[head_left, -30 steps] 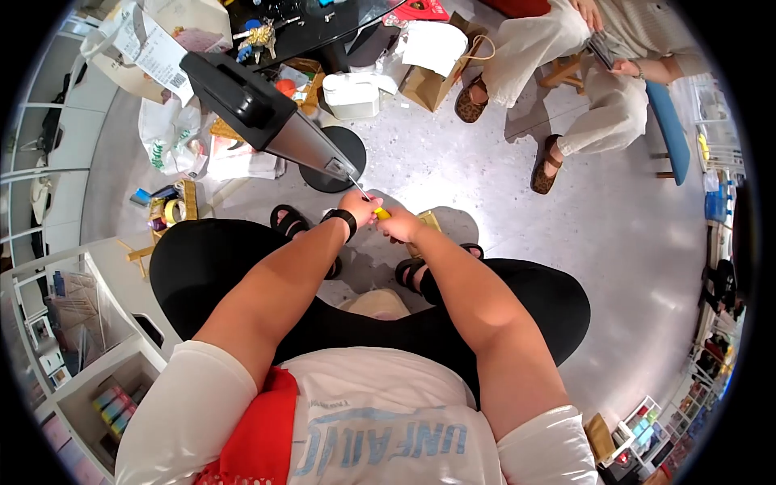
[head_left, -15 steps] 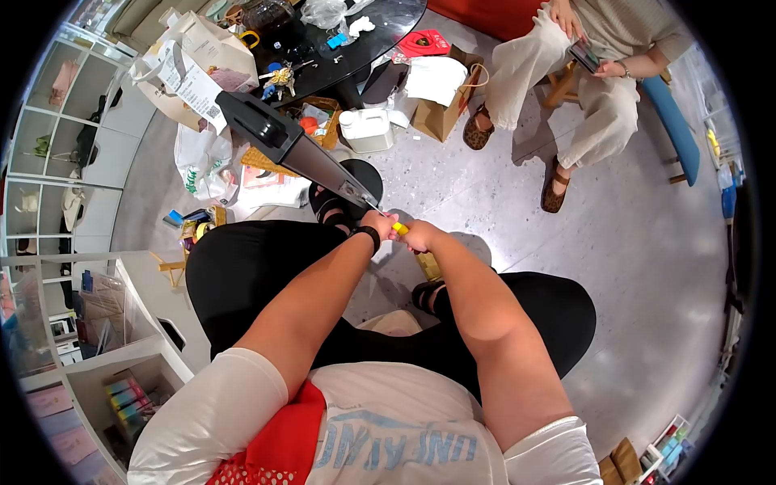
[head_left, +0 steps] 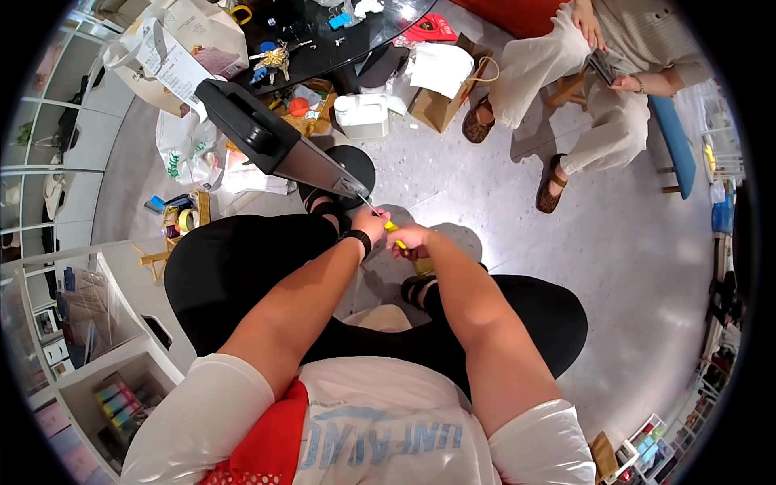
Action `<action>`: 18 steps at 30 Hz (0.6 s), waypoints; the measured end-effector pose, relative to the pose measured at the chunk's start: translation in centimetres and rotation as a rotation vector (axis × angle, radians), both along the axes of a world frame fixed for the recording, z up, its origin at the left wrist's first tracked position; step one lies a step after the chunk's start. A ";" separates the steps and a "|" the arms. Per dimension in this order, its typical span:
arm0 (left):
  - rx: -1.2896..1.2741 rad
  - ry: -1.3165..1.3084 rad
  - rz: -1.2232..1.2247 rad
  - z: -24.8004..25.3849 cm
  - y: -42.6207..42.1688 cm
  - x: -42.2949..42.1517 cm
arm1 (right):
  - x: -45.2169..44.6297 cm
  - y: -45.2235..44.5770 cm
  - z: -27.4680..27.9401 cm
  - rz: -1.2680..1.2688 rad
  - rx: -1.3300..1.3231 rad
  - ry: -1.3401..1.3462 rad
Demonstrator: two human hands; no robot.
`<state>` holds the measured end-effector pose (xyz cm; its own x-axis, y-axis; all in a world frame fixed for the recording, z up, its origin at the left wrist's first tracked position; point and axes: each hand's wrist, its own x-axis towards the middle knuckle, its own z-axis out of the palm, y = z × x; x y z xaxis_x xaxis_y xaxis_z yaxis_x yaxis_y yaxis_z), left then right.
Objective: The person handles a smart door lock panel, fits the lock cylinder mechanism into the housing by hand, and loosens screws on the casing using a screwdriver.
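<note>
A long grey tapered body with a black handle end [head_left: 257, 129] slants down toward my hands; I cannot tell its kind. From its narrow metal lower end [head_left: 352, 187], a thin metal rod [head_left: 370, 205] runs into my left hand [head_left: 369, 225], whose fingers are closed around it. My right hand [head_left: 413, 236] is closed on a yellow-handled tool [head_left: 392, 229], just beside the left fingers. The tool's working end is hidden by my hands, so whether it joins the rod does not show. Both hands are between my knees, above the floor.
A black table [head_left: 339, 50] with keys [head_left: 275, 61] stands ahead. Around it are paper bags [head_left: 202, 40], a white jug [head_left: 361, 115] and a brown bag [head_left: 442, 103]. Another person sits at upper right with a phone [head_left: 600, 66]. White shelves [head_left: 89, 174] line the left.
My right hand has turned and dropped slightly, so more of the yellow handle shows at a steeper slant. The grey body and both hands sit a little further left in view.
</note>
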<state>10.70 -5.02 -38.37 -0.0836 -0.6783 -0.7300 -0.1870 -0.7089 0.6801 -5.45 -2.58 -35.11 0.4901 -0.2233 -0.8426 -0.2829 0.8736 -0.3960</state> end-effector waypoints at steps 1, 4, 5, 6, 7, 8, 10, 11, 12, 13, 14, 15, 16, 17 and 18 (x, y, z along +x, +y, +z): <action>-0.006 0.031 0.002 0.1 0.0 0.3 | 0.2 -0.1 -1.3 -0.009 -0.037 0.022; 0.035 0.143 -0.045 0.6 -0.2 0.9 | 0.9 0.8 -0.1 -0.090 -0.193 0.112; 0.029 0.116 -0.054 1.1 -0.1 0.8 | 1.2 1.2 0.3 -0.108 -0.237 0.145; 0.005 0.135 -0.030 1.3 -0.1 0.8 | 1.4 1.4 0.3 -0.124 -0.284 0.180; -0.004 0.123 0.028 1.4 0.2 0.4 | 1.5 1.5 -0.5 -0.083 -0.336 0.228; -0.013 0.110 0.087 1.7 0.5 0.2 | 1.7 1.6 -0.9 -0.045 -0.408 0.282; -0.011 0.154 0.084 1.4 0.5 0.3 | 1.9 1.4 -1.4 0.034 -0.562 0.391; -0.013 0.179 0.084 1.3 0.3 0.3 | 2.1 1.6 -1.6 0.024 -0.624 0.430; -0.069 0.123 0.035 0.1 0.2 0.4 | 2.4 1.9 -1.5 0.017 -0.686 0.470; -0.125 0.066 -0.012 -2.2 0.0 0.4 | 2.7 2.2 -1.3 0.013 -0.749 0.509; -0.181 0.009 -0.056 -3.8 0.1 0.4 | 2.9 2.4 -0.6 0.038 -0.762 0.556; -0.213 -0.013 -0.062 -4.4 0.2 0.2 | 3.1 2.3 0.7 0.063 -0.777 0.602; -0.247 -0.037 -0.069 -4.7 0.1 0.1 | 3.4 2.3 1.8 0.086 -0.795 0.647; -0.280 -0.061 -0.077 -5.0 0.1 -0.1 | 3.9 2.5 2.5 0.098 -0.811 0.732; -0.265 -0.095 -0.098 -4.6 0.2 -0.3 | 4.2 2.8 3.1 0.109 -0.826 0.818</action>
